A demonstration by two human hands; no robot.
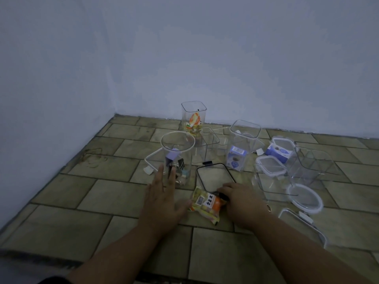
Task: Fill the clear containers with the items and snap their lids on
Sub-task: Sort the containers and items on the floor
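The black lid (215,177) lies flat on the tiled floor (114,193). The right hand (240,198) is at its near edge, with fingers curled over the corner and its dark latch. The packet (206,204), yellow and orange, lies just in front of the black lid and beside that hand, and it partly covers the lid's near left corner. The left hand (162,199) is left of the black lid with its fingers straight and spread. Its fingertips reach the foot of the round jar (178,144), though I cannot tell whether they touch it.

The round jar stands just left of the black lid with its top open and small items in the bottom. A white-rimmed lid (151,160) lies behind it. Beyond the black lid stands a tall jar (193,117) holding packets, with a low empty tub (207,144) in front of it. To the black lid's right rear, a square jar (244,140) holds a blue carton. Farther right, a second carton (280,153), a tipped container (313,162), a square lid (270,166) and a round lid (304,198) crowd together.
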